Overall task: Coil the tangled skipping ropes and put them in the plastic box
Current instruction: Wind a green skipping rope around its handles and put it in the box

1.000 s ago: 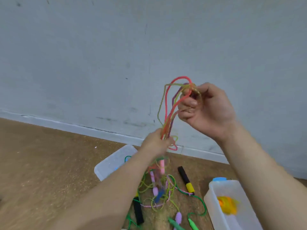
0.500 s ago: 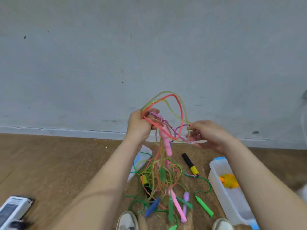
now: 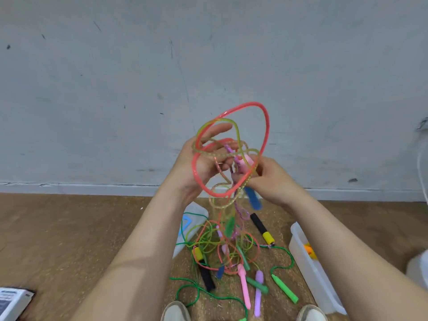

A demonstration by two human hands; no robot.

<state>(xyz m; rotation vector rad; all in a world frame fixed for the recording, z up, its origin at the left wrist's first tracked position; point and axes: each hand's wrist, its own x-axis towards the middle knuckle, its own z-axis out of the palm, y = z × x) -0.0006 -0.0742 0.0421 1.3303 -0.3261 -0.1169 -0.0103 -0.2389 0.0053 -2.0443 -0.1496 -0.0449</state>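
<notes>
A tangle of coloured skipping ropes [image 3: 228, 247] hangs from my hands down to the floor. My left hand [image 3: 203, 165] is held up, palm toward me, fingers stretched out, with a red rope loop [image 3: 266, 126] and a yellow-green loop [image 3: 235, 126] lying round them. My right hand [image 3: 273, 181] pinches a pink handle [image 3: 246, 161] and the strands beside it, close to the left fingertips. A blue handle [image 3: 253, 200] dangles just below. The clear plastic box [image 3: 305, 262] stands on the floor at the right, with an orange-yellow rope bundle [image 3: 310, 251] inside.
Loose handles lie on the brown floor: black-and-yellow [image 3: 262, 229], pink [image 3: 244, 290], purple [image 3: 258, 290], green [image 3: 284, 288]. A clear lid [image 3: 196, 210] lies left of the tangle. My shoes [image 3: 176, 312] are at the bottom edge. A white device [image 3: 11, 300] sits bottom left. A grey wall stands behind.
My left hand has opened from a grip into spread fingers with the loops round them. My right hand moved in closer and now pinches the pink handle. The loops have widened.
</notes>
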